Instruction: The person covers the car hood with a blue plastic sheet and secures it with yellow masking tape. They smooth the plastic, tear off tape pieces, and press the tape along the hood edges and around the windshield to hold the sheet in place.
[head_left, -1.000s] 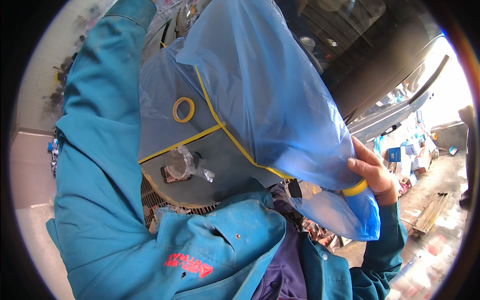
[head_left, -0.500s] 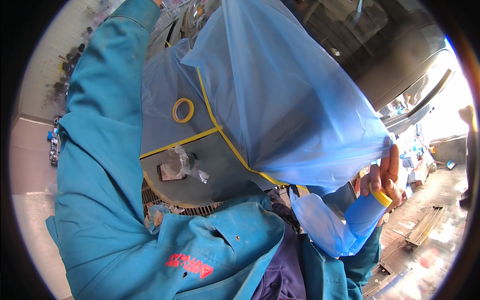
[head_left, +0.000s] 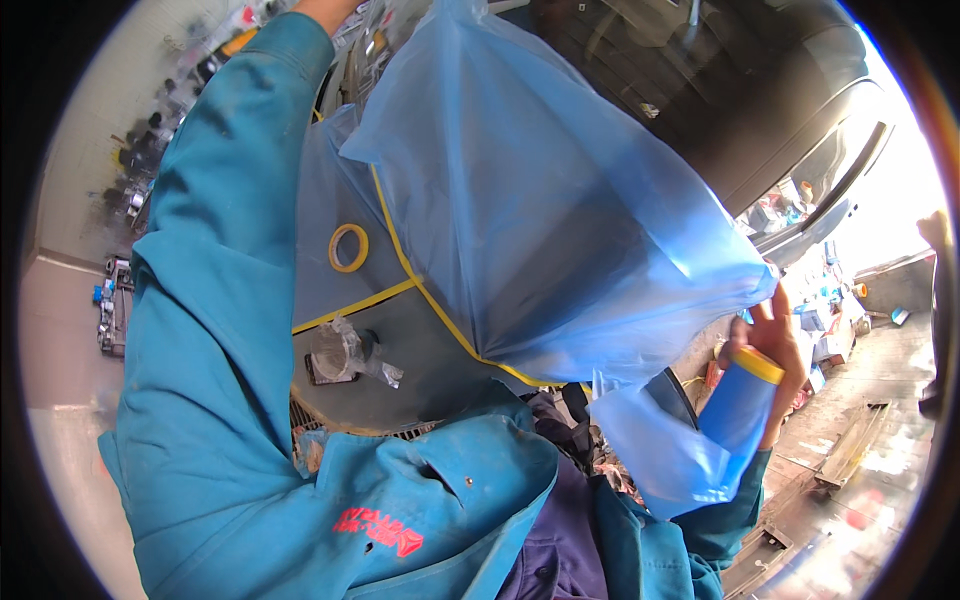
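Note:
A wide sheet of thin blue masking film [head_left: 540,220] is stretched at a slant over a grey vehicle panel. At its right end, my right hand [head_left: 788,345] is closed around a blue film roll [head_left: 735,405] with a yellow taped end, and its raised fingers touch the sheet's corner. A loose fold of film hangs beside the roll. My left arm reaches far up; only the wrist and part of my left hand [head_left: 328,12] show at the top edge, with the fingers out of sight. Yellow masking tape [head_left: 395,230] runs along the film's edge on the panel.
A yellow tape roll [head_left: 348,248] lies on film-covered panel. Nearer stands a plastic-wrapped round container [head_left: 338,348] beside a dark flat object [head_left: 322,372]. A dark vehicle window [head_left: 680,110] is beyond. Cluttered boxes [head_left: 825,320] and a metal strip [head_left: 852,445] are on the floor at right.
The view has shifted, so the panel and tape roll sit lower and further left. More of my left wrist shows. My right hand keeps hold of the film roll, which stands more upright.

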